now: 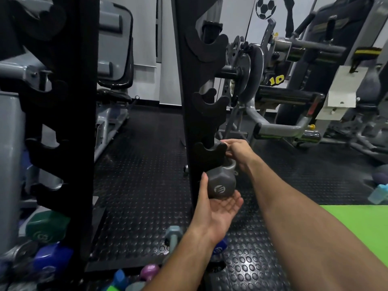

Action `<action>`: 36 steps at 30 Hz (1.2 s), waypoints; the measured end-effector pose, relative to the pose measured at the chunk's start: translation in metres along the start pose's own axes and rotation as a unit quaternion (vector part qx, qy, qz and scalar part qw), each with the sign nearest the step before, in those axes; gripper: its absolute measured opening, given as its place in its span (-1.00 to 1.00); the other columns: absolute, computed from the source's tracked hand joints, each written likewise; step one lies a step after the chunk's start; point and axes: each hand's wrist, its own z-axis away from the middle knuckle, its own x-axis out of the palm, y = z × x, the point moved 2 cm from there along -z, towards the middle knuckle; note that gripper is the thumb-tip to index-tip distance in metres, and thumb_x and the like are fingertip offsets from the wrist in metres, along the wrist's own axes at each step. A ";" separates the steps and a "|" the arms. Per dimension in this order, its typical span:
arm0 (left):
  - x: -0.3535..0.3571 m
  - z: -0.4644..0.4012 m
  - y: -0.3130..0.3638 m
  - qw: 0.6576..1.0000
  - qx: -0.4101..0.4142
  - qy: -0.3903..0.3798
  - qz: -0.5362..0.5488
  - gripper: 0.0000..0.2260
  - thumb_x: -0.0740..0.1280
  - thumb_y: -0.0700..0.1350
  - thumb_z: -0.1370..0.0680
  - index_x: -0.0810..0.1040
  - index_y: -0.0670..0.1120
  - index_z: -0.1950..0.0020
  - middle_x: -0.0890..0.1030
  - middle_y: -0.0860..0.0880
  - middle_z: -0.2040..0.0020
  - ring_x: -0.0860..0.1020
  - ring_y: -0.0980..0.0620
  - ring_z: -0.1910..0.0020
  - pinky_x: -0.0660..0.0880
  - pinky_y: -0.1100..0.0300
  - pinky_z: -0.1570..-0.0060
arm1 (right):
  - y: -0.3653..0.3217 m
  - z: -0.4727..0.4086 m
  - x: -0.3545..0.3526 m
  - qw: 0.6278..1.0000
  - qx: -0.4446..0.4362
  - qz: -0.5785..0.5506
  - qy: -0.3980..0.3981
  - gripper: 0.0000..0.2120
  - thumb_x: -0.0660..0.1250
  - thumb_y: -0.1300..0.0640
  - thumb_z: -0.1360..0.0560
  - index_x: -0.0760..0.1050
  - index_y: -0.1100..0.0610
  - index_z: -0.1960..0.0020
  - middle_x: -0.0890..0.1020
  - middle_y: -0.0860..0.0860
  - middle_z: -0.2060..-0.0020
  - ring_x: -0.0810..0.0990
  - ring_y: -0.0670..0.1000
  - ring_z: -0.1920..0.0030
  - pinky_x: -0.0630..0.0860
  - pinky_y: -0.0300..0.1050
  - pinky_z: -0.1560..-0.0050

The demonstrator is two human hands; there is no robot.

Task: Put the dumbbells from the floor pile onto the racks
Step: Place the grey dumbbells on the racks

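Palm up, the left hand (218, 203) is cradling the grey dumbbell (220, 183) with relaxed fingers; the right hand (237, 152) is grasping its far end beside the rack cradle (207, 153).

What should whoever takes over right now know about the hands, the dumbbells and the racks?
Left hand: open, palm up, cupping the near head of the grey dumbbell from below.
Right hand: gripping the same dumbbell's far end beside the lowest cradle of the right rack.
Done: not seated yet; the two cradles above look empty.
Left: seat this one, then clear the floor pile: green dumbbell, blue dumbbell, pink dumbbell, pale grey-blue dumbbell and others partly hidden.
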 end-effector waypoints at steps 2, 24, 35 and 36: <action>0.000 0.001 0.000 1.000 0.000 -0.006 -0.009 -0.27 0.41 0.31 -0.49 0.58 -0.36 -0.25 0.58 -0.35 -0.23 0.60 -0.24 -0.20 0.57 -0.09 -0.23 | 0.001 0.002 -0.004 1.000 -0.009 -0.016 -0.013 -0.64 0.17 0.48 -0.58 0.63 0.32 -0.24 0.69 0.21 -0.08 0.64 0.08 -0.09 0.59 -0.02 -0.23; -0.025 0.001 0.024 0.983 0.048 0.116 -0.133 -0.66 0.19 -0.03 -0.73 0.45 -0.27 -0.36 0.64 -0.40 -0.13 0.71 -0.31 -0.04 0.61 -0.21 -0.19 | -0.005 0.024 0.027 0.998 0.011 0.002 -0.067 -0.69 0.21 0.33 -0.61 0.68 0.11 0.12 0.67 0.03 0.34 0.61 -0.02 0.34 0.54 -0.23 0.38; -0.051 0.004 0.054 0.913 0.096 0.109 -0.382 -0.50 0.16 0.25 -0.68 0.54 -0.15 -0.27 0.68 -0.16 -0.13 0.68 -0.11 -0.10 0.64 -0.09 -0.16 | 0.018 0.033 0.000 0.998 -0.014 -0.067 0.007 -0.73 0.21 0.32 -0.63 0.65 0.09 -0.11 0.67 0.01 0.18 0.57 -0.12 0.32 0.40 -0.23 0.34; -0.057 0.005 0.059 0.900 0.107 0.110 -0.409 -0.51 0.16 0.27 -0.67 0.54 -0.13 -0.27 0.68 -0.14 -0.14 0.68 -0.09 -0.11 0.63 -0.09 -0.18 | 0.026 0.037 -0.005 0.998 -0.013 -0.065 0.018 -0.77 0.24 0.28 -0.64 0.65 0.07 -0.08 0.69 0.02 0.12 0.57 -0.08 0.23 0.40 -0.20 0.29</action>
